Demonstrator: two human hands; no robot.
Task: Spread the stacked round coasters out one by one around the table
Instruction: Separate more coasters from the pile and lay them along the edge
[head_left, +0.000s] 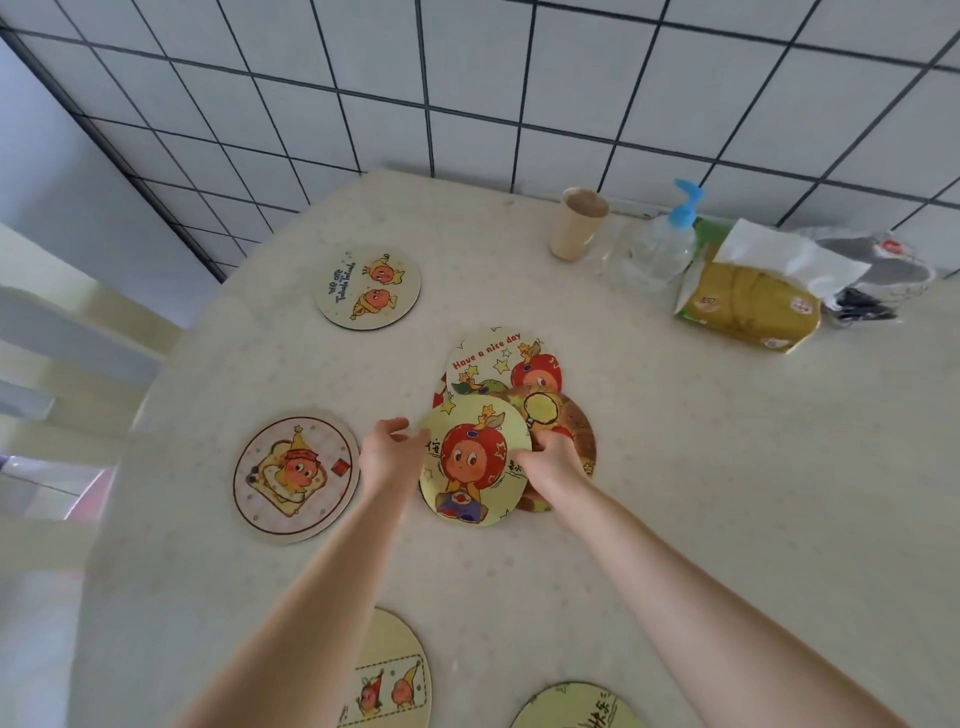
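1. The remaining pile of coasters (511, 410) sits near the middle of the table (701, 493), already fanned rather than squared up. The apple-girl coaster (475, 460) lies on top toward the person, a "Have a nice day" coaster (496, 358) shows behind it, and a browner one (563, 418) peeks out on the right.

2. Four coasters are already laid out singly: one with two small figures (367, 287) at the far left, a toast-picture one (296, 479) at the left, and two (395, 675) (576, 709) at the near edge, both partly cut off.

3. The left hand (389, 457) is open, fingers loosely curled, just touching or nearly touching the top coaster's left rim — I cannot tell which. The right hand (553, 460) rests on its right rim, fingers tucked at the edge, apparently pinching it.

4. Handling, as a judgement: these look thin, light, stiff discs — probably cork-backed or board. They should not flex or break, but flat faces on a smooth table give little to grip. Best taken at the rim, thumb above and fingertips below, or slid sideways off the pile until an edge overhangs.

5. The risk is dragging the coaster beneath along with it.
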